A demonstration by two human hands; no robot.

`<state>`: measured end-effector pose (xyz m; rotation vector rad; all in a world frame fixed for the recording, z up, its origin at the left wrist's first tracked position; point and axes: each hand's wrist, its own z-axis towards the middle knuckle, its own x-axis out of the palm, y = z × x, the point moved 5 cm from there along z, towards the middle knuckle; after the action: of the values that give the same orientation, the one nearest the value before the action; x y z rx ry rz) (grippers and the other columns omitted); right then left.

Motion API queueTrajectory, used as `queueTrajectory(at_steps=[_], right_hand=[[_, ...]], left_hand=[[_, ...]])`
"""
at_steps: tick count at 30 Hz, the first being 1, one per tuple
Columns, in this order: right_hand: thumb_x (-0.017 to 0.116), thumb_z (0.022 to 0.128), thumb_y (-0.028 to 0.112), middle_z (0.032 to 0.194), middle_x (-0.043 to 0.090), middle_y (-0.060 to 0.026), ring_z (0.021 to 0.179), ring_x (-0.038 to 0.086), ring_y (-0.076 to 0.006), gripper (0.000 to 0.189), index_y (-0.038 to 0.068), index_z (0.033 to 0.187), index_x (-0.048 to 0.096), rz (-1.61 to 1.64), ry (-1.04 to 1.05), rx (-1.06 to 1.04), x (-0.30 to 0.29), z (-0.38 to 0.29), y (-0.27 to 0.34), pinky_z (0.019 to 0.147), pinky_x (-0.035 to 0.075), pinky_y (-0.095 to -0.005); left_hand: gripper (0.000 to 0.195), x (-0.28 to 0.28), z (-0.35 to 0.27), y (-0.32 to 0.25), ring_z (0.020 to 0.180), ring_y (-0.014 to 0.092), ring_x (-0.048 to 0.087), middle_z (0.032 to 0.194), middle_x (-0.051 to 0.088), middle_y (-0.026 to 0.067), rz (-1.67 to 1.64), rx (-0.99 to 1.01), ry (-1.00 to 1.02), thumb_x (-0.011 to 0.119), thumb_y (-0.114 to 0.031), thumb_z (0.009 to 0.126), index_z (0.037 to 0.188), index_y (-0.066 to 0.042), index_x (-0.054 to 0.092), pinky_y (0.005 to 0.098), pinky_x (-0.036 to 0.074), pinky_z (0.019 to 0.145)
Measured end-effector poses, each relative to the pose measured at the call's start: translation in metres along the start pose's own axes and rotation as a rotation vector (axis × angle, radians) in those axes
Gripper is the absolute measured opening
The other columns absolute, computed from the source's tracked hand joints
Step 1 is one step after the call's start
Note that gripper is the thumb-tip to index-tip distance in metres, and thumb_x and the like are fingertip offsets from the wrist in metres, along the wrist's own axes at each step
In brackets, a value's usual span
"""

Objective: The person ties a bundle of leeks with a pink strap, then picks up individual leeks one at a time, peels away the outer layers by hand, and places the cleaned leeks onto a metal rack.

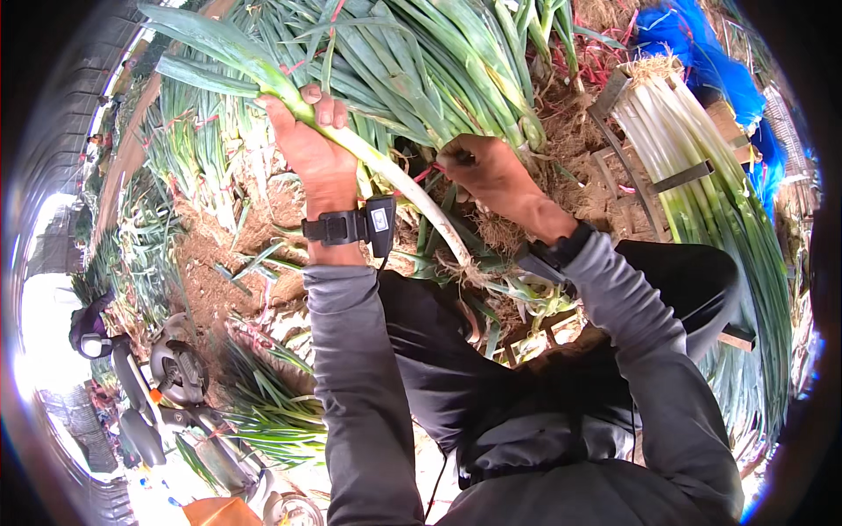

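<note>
My left hand is closed around the upper stalk of a long green onion. Its green leaves fan out to the upper left, and its white shank slants down to a rooted end above my lap. Right of the shank is my right hand, its fingers curled in, with nothing visible in them; the palm side is partly hidden. Just beyond both hands lies a large heap of green onions, leaves mostly pointing up and left.
On the right, a metal rack holds a bundle of white-stemmed green onions. Blue plastic lies behind it. Red string is strewn near the heap. At lower left stands a motorbike, with more onions on the soil.
</note>
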<state>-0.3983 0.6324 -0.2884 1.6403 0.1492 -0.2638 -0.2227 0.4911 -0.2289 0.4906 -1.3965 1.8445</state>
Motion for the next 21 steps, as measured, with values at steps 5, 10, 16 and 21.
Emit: queueTrajectory(at_steps=[5,10,16,21], right_hand=[[0.071,0.094,0.015,0.082,0.070,-0.0147,0.055,0.062,-0.0157,0.024,-0.005,0.108,0.071,-0.215,-0.133,-0.469,0.009,0.002,0.031,0.056,0.052,-0.0306],[0.069,0.093,0.012,0.083,0.070,-0.0156,0.062,0.071,-0.0177,0.020,-0.006,0.104,0.071,0.004,0.092,-0.206,0.017,0.005,0.039,0.060,0.056,-0.0307],[0.066,0.092,0.008,0.081,0.071,-0.0138,0.062,0.071,-0.0171,0.017,-0.007,0.101,0.069,-0.223,0.013,-0.292,0.023,0.012,0.040,0.057,0.057,-0.0284],[0.063,0.093,0.007,0.078,0.069,-0.0088,0.060,0.064,-0.0120,0.015,-0.005,0.098,0.068,0.259,0.019,-0.061,0.005,0.002,0.025,0.053,0.052,-0.0271]], left_hand=[[0.052,0.016,-0.005,0.021,0.055,0.011,0.042,0.081,0.052,0.0018,0.011,-0.039,-0.045,0.047,-0.056,0.103,0.133,-0.013,0.053,0.0265,0.038,0.050],[0.049,0.016,-0.007,0.017,0.058,0.013,0.046,0.082,0.053,0.0045,0.122,-0.008,-0.025,0.045,-0.059,0.103,0.109,-0.011,0.050,0.0304,0.040,0.054],[0.056,0.017,-0.011,0.019,0.056,0.011,0.041,0.081,0.050,0.0020,0.069,-0.022,-0.040,0.049,-0.058,0.101,0.132,-0.011,0.051,0.0270,0.038,0.051],[0.057,0.008,-0.002,0.010,0.055,0.010,0.042,0.076,0.054,0.0007,-0.020,-0.032,0.026,0.055,-0.058,0.098,0.133,-0.013,0.052,0.0272,0.039,0.049]])
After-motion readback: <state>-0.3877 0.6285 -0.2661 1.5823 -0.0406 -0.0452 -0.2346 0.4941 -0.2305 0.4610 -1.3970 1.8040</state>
